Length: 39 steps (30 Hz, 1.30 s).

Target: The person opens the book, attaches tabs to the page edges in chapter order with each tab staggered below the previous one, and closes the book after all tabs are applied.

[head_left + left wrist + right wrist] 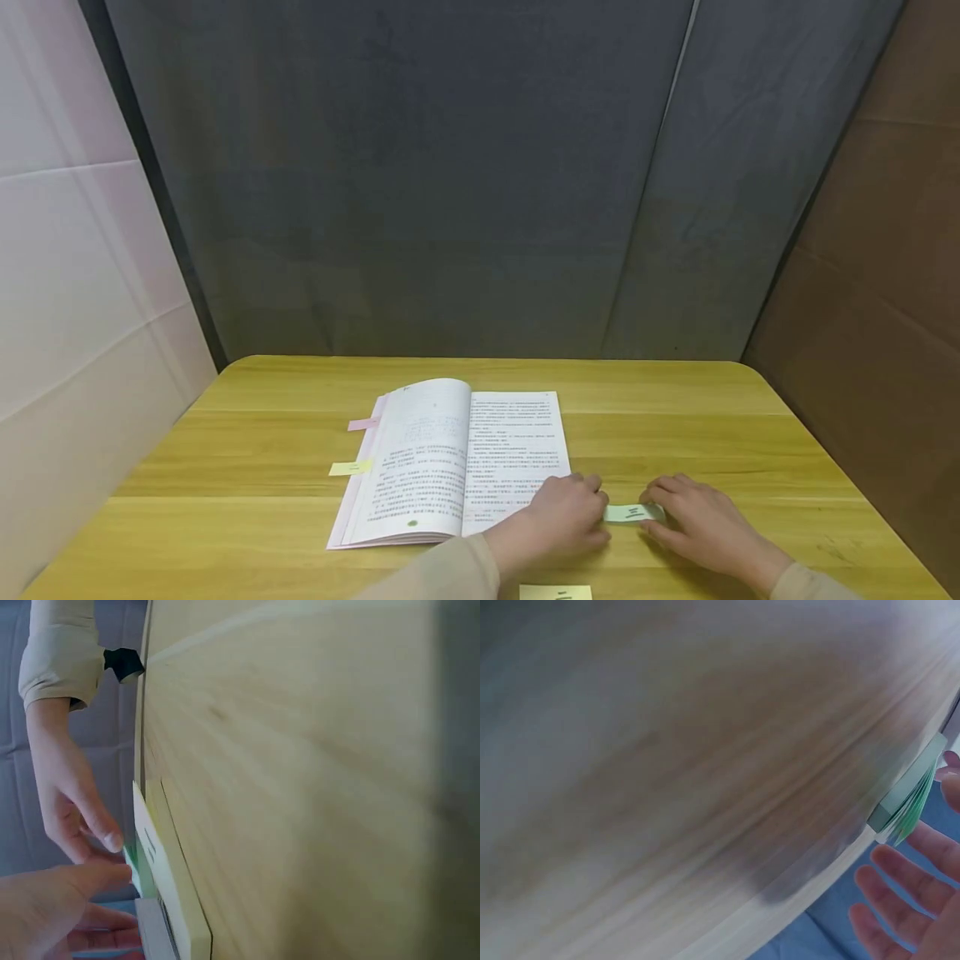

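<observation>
A pale green sticky note pad (630, 513) with dark marks lies on the table between my two hands. My left hand (566, 521) holds its left end beside the book's right page. At the other end, my right hand (701, 525) has its thumb and forefinger about the pad. In the right wrist view, the green pad's leaves (913, 806) fan apart near the right hand's fingers (911, 874), which are spread. The left wrist view shows both hands meeting at the green pad (139, 866), partly hidden there. The exact finger contact is hard to see.
An open book (517, 450) lies left of the hands, with a pink tab (363, 424) and a yellow tab (349, 468) at its left edge. Nearer me is a yellow sticky note pad (555, 592). A dark curtain (450, 183) hangs behind the wooden table (247, 467).
</observation>
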Motion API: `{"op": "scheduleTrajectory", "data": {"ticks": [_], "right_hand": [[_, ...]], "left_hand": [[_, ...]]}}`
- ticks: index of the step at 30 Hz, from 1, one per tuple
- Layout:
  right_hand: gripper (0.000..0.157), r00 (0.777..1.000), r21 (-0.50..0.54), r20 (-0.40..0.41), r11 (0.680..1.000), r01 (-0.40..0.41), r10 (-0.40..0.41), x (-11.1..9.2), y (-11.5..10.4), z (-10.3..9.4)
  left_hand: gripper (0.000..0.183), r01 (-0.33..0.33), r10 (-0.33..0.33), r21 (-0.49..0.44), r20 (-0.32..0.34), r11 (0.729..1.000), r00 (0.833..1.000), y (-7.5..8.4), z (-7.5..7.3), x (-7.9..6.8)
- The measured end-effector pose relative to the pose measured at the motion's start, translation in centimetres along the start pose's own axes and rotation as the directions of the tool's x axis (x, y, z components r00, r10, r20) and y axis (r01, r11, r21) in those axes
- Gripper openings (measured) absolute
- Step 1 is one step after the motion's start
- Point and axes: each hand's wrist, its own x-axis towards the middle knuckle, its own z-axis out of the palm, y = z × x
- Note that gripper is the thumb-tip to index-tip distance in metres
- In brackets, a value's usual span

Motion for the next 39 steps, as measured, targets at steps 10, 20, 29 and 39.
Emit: {"op": "scheduleTrajectory", "data": {"ticks": [10, 20, 29, 39], "right_hand": [[0.021, 1.000, 0.004, 0.028, 1.000, -0.006, 0.005, 0.0, 0.2, 0.0], [0.021, 0.999, -0.009, 0.042, 1.000, -0.022, 0.023, 0.2, -0.1, 0.1], [0.022, 0.999, -0.036, 0.000, 0.999, -0.037, 0.037, 0.6, -0.7, 0.0], [0.010, 0.981, -0.059, -0.183, 0.997, 0.057, -0.067, 1.2, -1.7, -0.2]], "left_hand": [[0.028, 0.026, -0.027, 0.026, 0.040, 0.999, 0.999, 0.3, 0.6, 0.5], [0.024, 0.029, -0.033, 0.098, 0.040, 0.995, 0.999, 0.4, 1.1, 1.1], [0.021, 0.040, -0.039, 0.073, -0.013, 0.997, 0.999, 0.0, 0.2, 0.2], [0.019, 0.012, -0.009, 0.041, -0.090, 0.999, 0.996, -0.9, -0.6, -1.4]]}}
